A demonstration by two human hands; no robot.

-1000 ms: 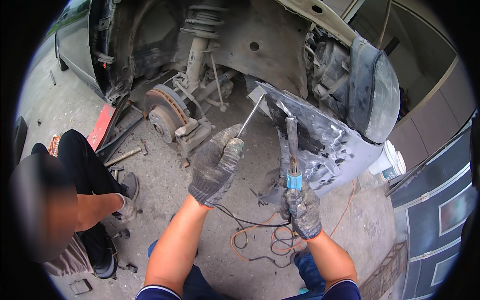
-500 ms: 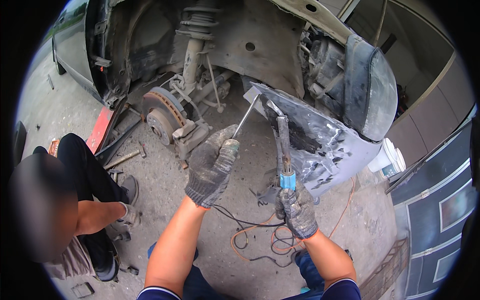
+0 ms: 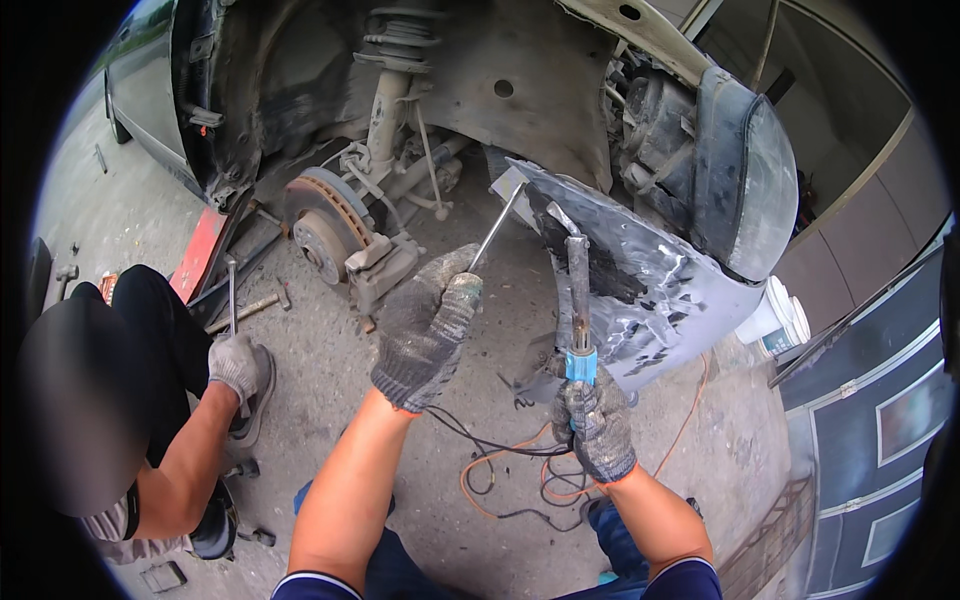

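Observation:
My gloved left hand (image 3: pixel 428 330) is closed around a thin metal rod (image 3: pixel 498 230). The rod slants up to the right, its tip at the upper left corner of a grey, scuffed car body panel (image 3: pixel 690 320) with black patches. In my gloved right hand (image 3: pixel 596 425) is a hot-air welding gun (image 3: pixel 580 300), with a blue collar, metal barrel and bent nozzle pointing up. The nozzle overlaps the panel's left part in view; whether it touches cannot be told. My fingers hide the gun's handle.
A brake disc (image 3: pixel 325 220) and strut (image 3: pixel 388 125) stand in the wheel arch behind. The headlight (image 3: pixel 755 180) is right of them. Cables (image 3: pixel 485 470) lie between my feet. At left a co-worker's gloved hand (image 3: pixel 237 365) grips a metal tool (image 3: pixel 233 300). White buckets (image 3: pixel 772 318) stand right.
The co-worker's hand has moved up and left from beside the shoe and now holds a metal tool upright. My hands stay nearly where they were, with the gun slightly lower.

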